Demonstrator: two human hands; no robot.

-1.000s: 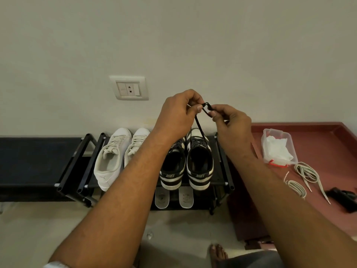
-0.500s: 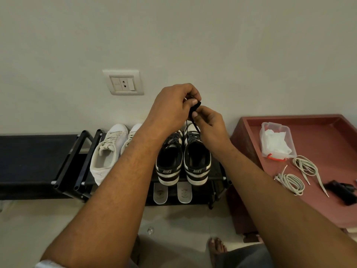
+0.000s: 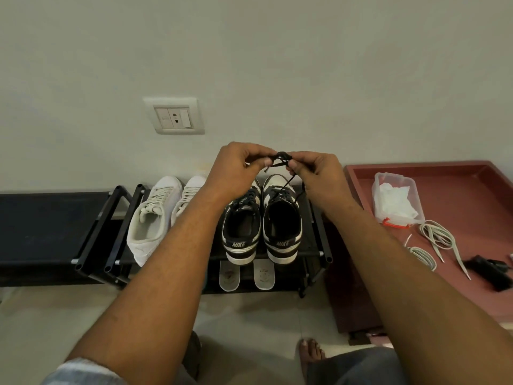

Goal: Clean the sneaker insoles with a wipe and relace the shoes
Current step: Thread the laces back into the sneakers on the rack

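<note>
Spanning left grip point(image 3: 238, 173), right grip point(image 3: 316, 173): lace point(image 3: 281, 156)

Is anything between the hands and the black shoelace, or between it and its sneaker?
Nothing visible. The left hand and right hand both pinch the black shoelace directly, and it runs unobstructed down to the black-and-white sneaker below the right hand.
</note>
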